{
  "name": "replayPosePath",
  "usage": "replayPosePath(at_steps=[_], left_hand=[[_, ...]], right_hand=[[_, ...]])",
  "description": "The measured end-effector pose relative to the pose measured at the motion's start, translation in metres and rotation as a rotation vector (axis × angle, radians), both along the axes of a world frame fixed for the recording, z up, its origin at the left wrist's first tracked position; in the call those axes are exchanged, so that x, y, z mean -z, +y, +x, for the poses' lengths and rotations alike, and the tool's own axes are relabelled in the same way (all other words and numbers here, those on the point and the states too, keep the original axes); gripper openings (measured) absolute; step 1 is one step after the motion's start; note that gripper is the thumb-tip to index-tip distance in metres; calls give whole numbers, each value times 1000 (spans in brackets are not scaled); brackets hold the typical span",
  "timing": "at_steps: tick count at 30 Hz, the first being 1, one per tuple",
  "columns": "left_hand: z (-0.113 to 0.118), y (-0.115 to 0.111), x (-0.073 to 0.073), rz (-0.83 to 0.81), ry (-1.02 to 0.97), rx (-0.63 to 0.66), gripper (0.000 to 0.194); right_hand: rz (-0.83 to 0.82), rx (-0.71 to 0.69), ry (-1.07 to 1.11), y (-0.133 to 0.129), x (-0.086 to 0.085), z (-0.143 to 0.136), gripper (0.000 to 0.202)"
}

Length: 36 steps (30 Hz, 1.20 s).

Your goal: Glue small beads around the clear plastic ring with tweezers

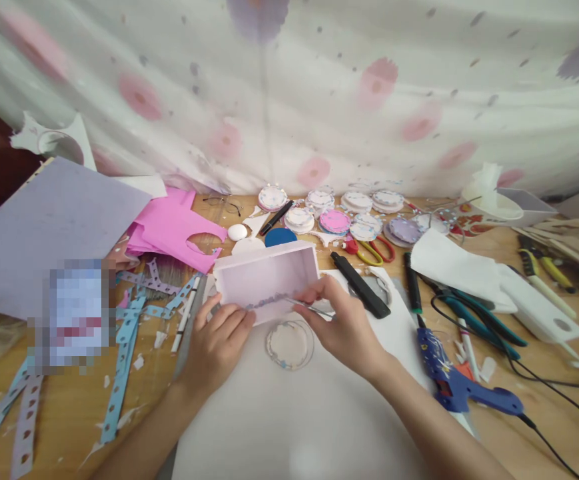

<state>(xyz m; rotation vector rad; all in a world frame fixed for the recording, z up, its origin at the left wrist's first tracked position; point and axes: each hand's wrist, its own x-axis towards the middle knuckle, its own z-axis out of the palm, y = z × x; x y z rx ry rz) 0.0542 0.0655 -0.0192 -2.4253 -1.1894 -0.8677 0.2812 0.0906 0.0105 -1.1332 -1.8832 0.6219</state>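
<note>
Gripping pale box (pixel 274 272) by its near-left corner in your left hand (pixel 219 340), your right hand (pixel 342 327) pinching thin metal tool (pixel 314 309), white sheet (pixel 294 420) open nearer you.

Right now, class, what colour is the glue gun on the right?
The glue gun is blue, seen best in the head view.

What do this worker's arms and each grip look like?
They are a person's, not a machine's. The left grip and right grip are ungloved, with no rings visible. The left forearm and right forearm show no sleeve, watch, cable or marking.
</note>
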Motion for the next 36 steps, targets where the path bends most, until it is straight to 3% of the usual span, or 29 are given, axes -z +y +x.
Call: replayPosePath(at_steps=[6,14,23,31,36], left_hand=[[-1,-2,3,-22,7,2,18],[-1,-1,2,-7,1,2,18],[-1,4,2,-19,3,-13,15],[-11,29,-1,-160,-25,30,14],[-23,54,-16,-303,3,115,12]], right_hand=[[-39,-53,-203,9,4,-16,28],[-67,-40,-181,10,6,-17,31],[-37,208,312,-17,-9,14,40],[-191,321,743,-32,21,36,45],[-274,289,883,-32,29,37,44]])
